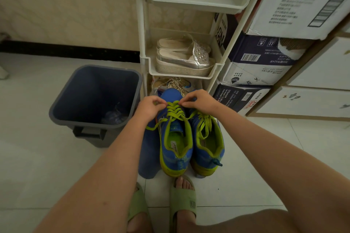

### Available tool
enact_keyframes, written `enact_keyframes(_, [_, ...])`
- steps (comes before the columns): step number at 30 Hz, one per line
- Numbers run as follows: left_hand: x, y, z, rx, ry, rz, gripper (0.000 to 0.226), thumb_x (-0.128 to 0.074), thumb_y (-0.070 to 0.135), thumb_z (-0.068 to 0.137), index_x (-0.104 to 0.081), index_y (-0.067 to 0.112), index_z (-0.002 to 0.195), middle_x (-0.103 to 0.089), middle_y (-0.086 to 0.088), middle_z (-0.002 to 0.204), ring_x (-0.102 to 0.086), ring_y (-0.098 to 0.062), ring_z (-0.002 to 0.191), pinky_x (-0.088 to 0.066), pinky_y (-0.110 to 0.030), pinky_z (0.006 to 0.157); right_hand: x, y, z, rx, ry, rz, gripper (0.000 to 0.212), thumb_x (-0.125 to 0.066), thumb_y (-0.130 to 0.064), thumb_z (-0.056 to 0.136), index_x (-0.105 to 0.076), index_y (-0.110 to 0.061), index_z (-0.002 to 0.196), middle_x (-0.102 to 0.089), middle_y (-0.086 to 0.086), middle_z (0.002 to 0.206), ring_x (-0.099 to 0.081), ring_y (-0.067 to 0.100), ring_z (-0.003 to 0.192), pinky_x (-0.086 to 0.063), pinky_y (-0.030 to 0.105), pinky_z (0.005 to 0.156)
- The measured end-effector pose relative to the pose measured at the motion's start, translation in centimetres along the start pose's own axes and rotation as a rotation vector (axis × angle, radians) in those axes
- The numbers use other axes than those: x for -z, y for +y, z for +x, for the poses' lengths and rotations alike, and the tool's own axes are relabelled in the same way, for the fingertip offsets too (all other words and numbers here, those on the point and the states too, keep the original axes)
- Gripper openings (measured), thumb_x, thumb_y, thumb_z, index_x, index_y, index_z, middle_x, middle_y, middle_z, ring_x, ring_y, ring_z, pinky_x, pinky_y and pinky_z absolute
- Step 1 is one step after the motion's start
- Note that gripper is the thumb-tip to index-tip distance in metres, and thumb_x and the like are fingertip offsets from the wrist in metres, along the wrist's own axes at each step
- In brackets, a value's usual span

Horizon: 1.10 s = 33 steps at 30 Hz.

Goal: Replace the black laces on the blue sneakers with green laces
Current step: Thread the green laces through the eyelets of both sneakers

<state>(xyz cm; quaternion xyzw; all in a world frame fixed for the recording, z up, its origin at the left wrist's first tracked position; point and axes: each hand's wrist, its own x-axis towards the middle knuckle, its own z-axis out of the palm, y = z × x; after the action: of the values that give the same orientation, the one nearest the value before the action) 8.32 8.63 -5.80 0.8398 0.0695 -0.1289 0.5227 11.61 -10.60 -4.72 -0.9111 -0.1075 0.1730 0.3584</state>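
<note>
Two blue sneakers with yellow-green trim stand side by side on the floor, toes pointing away from me. The left sneaker (pixel 175 143) carries a green lace (pixel 175 110) threaded in crossings, with loose ends trailing down both sides. My left hand (pixel 151 106) pinches the lace at the toe-end row on the left. On the right of that same row, my right hand (pixel 198 101) pinches it too. The right sneaker (pixel 208 149) also has a green lace (pixel 203 125), hanging loose. No black lace is in view.
A dark blue bin (pixel 62 108) stands left of the sneakers. A white shoe rack (pixel 181 73) with silver shoes is just behind them. Stacked cardboard boxes (pixel 255 66) and a cabinet fill the right. My feet in green slippers (pixel 182 196) stand below the sneakers.
</note>
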Motion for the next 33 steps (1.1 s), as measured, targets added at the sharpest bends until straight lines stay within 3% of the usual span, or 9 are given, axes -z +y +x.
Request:
enact_keyframes(2, [-0.1, -0.2, 0.2, -0.007, -0.002, 0.008, 0.009, -0.065, 0.007, 0.087, -0.067, 0.012, 0.094, -0.066, -0.009, 0.105, -0.059, -0.022, 0.102, -0.044, -0.033, 0.087, -0.5, -0.3, 0.4, 0.006, 0.026, -0.005, 0.012, -0.07, -0.013, 0.084, -0.073, -0.013, 0.096, -0.071, 0.005, 0.105, -0.06, 0.011, 0.098, -0.038, 0.026, 0.101])
enact_keyframes(6, [-0.3, -0.5, 0.6, -0.03, -0.048, 0.034, 0.015, -0.067, 0.01, 0.086, -0.066, 0.007, 0.1, -0.062, -0.004, 0.1, -0.054, -0.012, 0.092, -0.041, -0.026, 0.082, -1.1, 0.0, 0.8, -0.006, 0.045, -0.053, 0.008, -0.074, -0.019, 0.08, -0.067, -0.023, 0.08, -0.069, 0.001, 0.101, -0.056, 0.022, 0.109, -0.034, 0.045, 0.106])
enact_keyframes(10, [-0.4, -0.2, 1.2, -0.044, -0.088, 0.094, 0.009, -0.064, 0.016, 0.089, -0.059, 0.012, 0.095, -0.054, 0.0, 0.092, -0.05, -0.014, 0.086, -0.039, -0.027, 0.075, -1.5, 0.2, 1.2, -0.026, 0.013, -0.052, 0.011, -0.072, -0.021, 0.083, -0.063, -0.026, 0.077, -0.065, -0.002, 0.096, -0.052, 0.025, 0.112, -0.035, 0.046, 0.105])
enact_keyframes(14, [-0.8, 0.0, 1.3, -0.022, -0.113, 0.035, 0.007, -0.057, 0.016, 0.094, -0.054, 0.012, 0.099, -0.049, 0.001, 0.086, -0.046, -0.007, 0.069, -0.038, -0.017, 0.057, -1.7, 0.5, 1.8, -0.01, -0.002, -0.081, 0.004, -0.065, -0.021, 0.088, -0.062, -0.019, 0.087, -0.06, -0.003, 0.096, -0.053, 0.024, 0.11, -0.032, 0.046, 0.108])
enact_keyframes(19, [-0.9, 0.2, 1.4, -0.045, -0.102, 0.012, 0.015, -0.054, 0.017, 0.096, -0.056, 0.01, 0.108, -0.048, 0.005, 0.079, -0.043, -0.004, 0.065, -0.035, -0.016, 0.056, -1.7, 0.5, 1.7, -0.006, 0.014, -0.056, 0.011, -0.063, -0.017, 0.09, -0.065, -0.008, 0.096, -0.059, -0.002, 0.095, -0.05, 0.012, 0.097, -0.03, 0.042, 0.11])
enact_keyframes(22, [-1.0, -0.1, 1.4, -0.031, -0.086, 0.009, 0.022, -0.052, 0.017, 0.097, -0.056, 0.003, 0.112, -0.048, 0.005, 0.075, -0.044, -0.005, 0.064, -0.036, -0.015, 0.055, -1.7, 0.4, 1.5, -0.007, 0.006, -0.022, 0.013, -0.063, -0.015, 0.09, -0.065, -0.005, 0.097, -0.064, 0.006, 0.103, -0.052, 0.012, 0.096, -0.041, 0.028, 0.092])
enact_keyframes(25, [-0.9, -0.3, 1.4, -0.032, -0.078, 0.037, 0.022, -0.051, 0.017, 0.097, -0.055, 0.002, 0.112, -0.05, 0.002, 0.076, -0.046, -0.009, 0.063, -0.038, -0.019, 0.058, -1.6, 0.3, 1.3, 0.008, -0.007, -0.014, 0.014, -0.063, -0.014, 0.09, -0.065, -0.003, 0.098, -0.061, 0.003, 0.1, -0.052, 0.011, 0.095, -0.037, 0.023, 0.084])
enact_keyframes(29, [-0.7, -0.3, 1.5, -0.087, -0.051, 0.079, 0.018, -0.055, 0.016, 0.095, -0.058, 0.004, 0.108, -0.056, -0.003, 0.092, -0.05, -0.014, 0.082, -0.041, -0.028, 0.075, -1.5, 0.4, 1.1, 0.013, -0.008, 0.018, 0.012, -0.063, -0.014, 0.09, -0.064, -0.005, 0.097, -0.058, -0.002, 0.098, -0.052, 0.011, 0.095, -0.037, 0.022, 0.084])
enact_keyframes(33, [-0.5, -1.3, 1.2, -0.083, -0.023, 0.023, 0.017, -0.054, 0.008, 0.094, -0.063, 0.002, 0.107, -0.059, -0.003, 0.1, -0.052, -0.011, 0.093, -0.041, -0.027, 0.083, -1.2, 0.6, 1.0, 0.016, -0.013, 0.081, 0.011, -0.064, -0.013, 0.089, -0.065, -0.006, 0.097, -0.061, 0.0, 0.1, -0.054, 0.011, 0.097, -0.04, 0.023, 0.089])
